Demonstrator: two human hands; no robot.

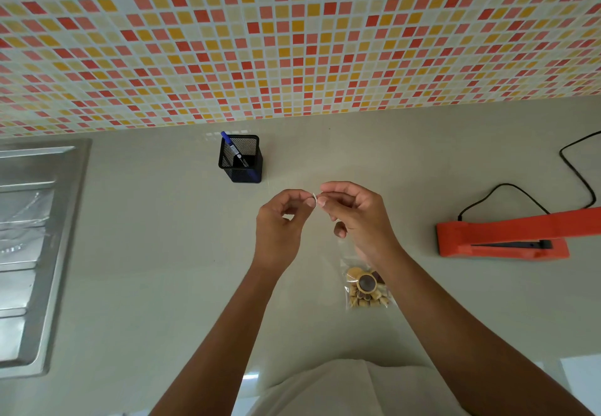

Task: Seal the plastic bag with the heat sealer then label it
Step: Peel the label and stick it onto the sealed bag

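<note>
Bag (367,288) top hidden under right hand (361,217).

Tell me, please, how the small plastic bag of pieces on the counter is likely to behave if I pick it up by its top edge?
The plastic bag looks thin and clear, so it will probably flop. Its small tan pieces sit bunched at one end, so they would likely weigh that end down and shift. It seems light for its size.

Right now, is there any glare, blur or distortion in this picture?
Head view: wide-angle bending curves the tile wall; soft glare on the counter by the pen holder; the sink looks slightly smeared; hands and bag stay sharp.
</note>
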